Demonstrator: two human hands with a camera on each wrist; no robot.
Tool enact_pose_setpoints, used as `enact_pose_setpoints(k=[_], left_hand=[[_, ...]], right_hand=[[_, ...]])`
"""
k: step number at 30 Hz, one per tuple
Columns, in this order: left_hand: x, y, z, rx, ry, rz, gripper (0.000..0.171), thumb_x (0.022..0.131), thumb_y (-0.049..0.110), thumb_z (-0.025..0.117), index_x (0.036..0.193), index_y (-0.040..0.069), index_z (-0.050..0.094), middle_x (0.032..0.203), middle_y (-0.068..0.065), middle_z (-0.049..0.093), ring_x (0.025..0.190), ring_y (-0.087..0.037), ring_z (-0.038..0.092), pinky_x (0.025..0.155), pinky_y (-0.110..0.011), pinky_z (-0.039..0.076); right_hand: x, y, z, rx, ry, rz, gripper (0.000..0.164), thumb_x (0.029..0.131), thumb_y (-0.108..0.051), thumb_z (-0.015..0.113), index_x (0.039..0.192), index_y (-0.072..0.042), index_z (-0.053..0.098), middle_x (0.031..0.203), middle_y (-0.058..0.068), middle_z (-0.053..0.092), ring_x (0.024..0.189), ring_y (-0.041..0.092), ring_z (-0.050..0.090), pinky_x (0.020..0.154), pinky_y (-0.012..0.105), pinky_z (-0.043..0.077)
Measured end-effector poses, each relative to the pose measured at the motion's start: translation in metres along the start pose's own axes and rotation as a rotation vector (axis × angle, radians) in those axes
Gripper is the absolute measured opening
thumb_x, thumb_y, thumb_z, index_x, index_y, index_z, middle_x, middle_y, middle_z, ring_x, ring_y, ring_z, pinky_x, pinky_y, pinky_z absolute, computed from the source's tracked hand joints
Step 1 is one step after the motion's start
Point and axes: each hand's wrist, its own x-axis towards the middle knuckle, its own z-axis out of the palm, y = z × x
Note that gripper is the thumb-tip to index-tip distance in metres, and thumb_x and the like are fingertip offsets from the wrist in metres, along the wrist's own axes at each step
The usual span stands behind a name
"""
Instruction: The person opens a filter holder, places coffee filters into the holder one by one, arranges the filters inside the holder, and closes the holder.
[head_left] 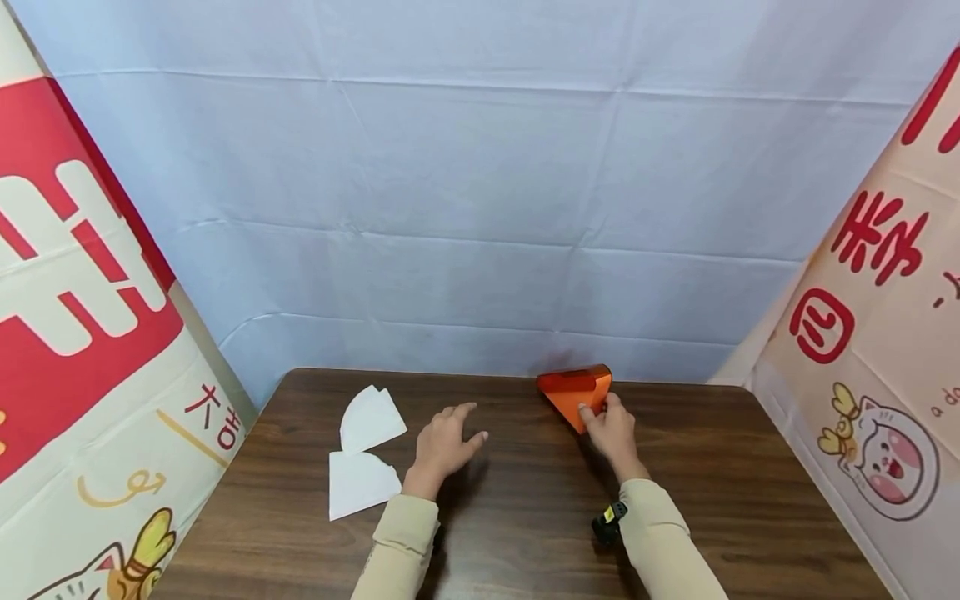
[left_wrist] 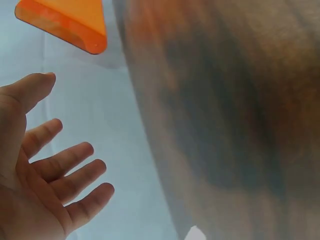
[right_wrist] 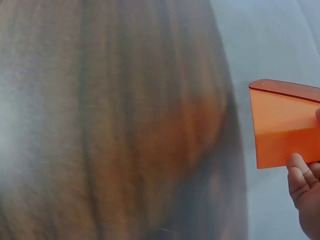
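My right hand [head_left: 613, 435] pinches an orange wedge-shaped plastic holder [head_left: 573, 392] near its lower narrow end, over the back right of the table. Its wide, darker orange edge faces up and away. In the right wrist view the thumb and fingers are at the lower edge of the holder [right_wrist: 277, 125], partly cut off by the frame. My left hand [head_left: 441, 443] hovers over the middle of the table with fingers spread and nothing in it. The left wrist view shows its palm and parted fingers, with the holder [left_wrist: 70, 20] beyond the thumb.
Two white fan-shaped papers, like cone coffee filters, lie on the left of the brown wooden table [head_left: 517, 500]: a farther paper [head_left: 371, 419] and a nearer paper [head_left: 362, 487], their edges close together. Behind the table hangs a pale cloth [head_left: 465, 167]; printed cloths flank both sides.
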Motion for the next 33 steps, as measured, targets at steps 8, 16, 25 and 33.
enact_pose_setpoints(k=[8,16,25,33], left_hand=[[0.004,0.005,-0.013,0.031,0.008,0.012,0.055,0.083,0.045,0.066,0.127,0.015,0.057,0.118,-0.011,0.059,0.099,-0.029,0.059,0.065,-0.041,0.051],[-0.004,0.006,-0.011,-0.001,0.019,0.05,0.053,0.082,0.041,0.069,0.126,0.014,0.058,0.118,-0.011,0.059,0.099,-0.029,0.059,0.066,-0.042,0.051],[-0.019,0.0,-0.01,-0.007,0.037,0.101,0.053,0.082,0.04,0.069,0.126,0.013,0.058,0.117,-0.01,0.059,0.1,-0.03,0.059,0.069,-0.044,0.05],[-0.027,0.002,-0.007,-0.061,0.042,0.148,0.052,0.082,0.038,0.069,0.126,0.012,0.058,0.117,-0.01,0.059,0.102,-0.029,0.058,0.073,-0.045,0.05]], right_hand=[[0.004,-0.01,-0.012,0.006,0.025,-0.057,0.032,0.085,-0.026,0.065,0.097,0.0,0.052,0.071,0.009,0.052,0.062,0.023,0.049,0.055,0.032,0.039],[-0.006,-0.007,-0.009,0.013,0.029,-0.103,0.028,0.084,-0.025,0.066,0.093,-0.001,0.053,0.07,0.008,0.052,0.062,0.021,0.049,0.058,0.033,0.039],[-0.023,-0.003,-0.011,0.03,-0.044,-0.111,0.026,0.087,-0.024,0.065,0.091,-0.003,0.05,0.069,0.007,0.05,0.061,0.019,0.046,0.056,0.031,0.037],[-0.036,-0.001,-0.015,0.041,-0.104,-0.089,0.027,0.088,-0.026,0.065,0.09,-0.004,0.05,0.069,0.005,0.048,0.06,0.017,0.044,0.055,0.028,0.036]])
